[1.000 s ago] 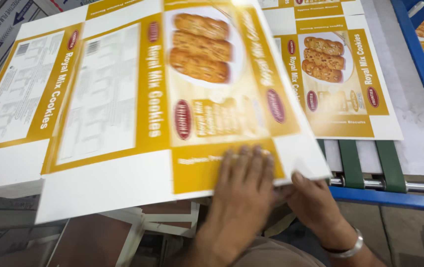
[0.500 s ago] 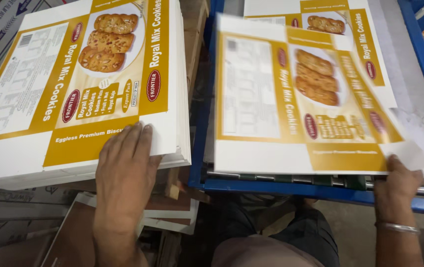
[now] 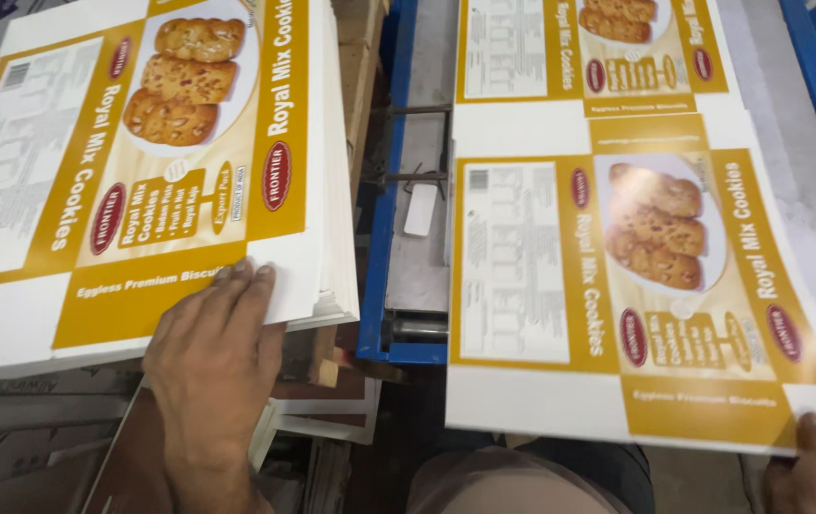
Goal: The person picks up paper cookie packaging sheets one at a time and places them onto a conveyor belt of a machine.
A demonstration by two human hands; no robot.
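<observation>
Blue machine frame [image 3: 379, 238]; left hand [image 3: 213, 352] flat, open on carton stack [image 3: 141, 171].

Stack of sheets [image 3: 141, 171] left — single sheet [image 3: 617, 286] right, well apart.

Bare forearms, 2 ringless hands

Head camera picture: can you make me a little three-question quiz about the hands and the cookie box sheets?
1. True or false: the left hand rests on the stack of printed sheets.
2. Which hand touches the near corner of the single sheet lying on the blue-framed machine?
A. left
B. right
C. neither
3. Fill in: the sheets picture a plate of ______.

Key:
1. True.
2. B, the right hand.
3. Cookies.
</observation>
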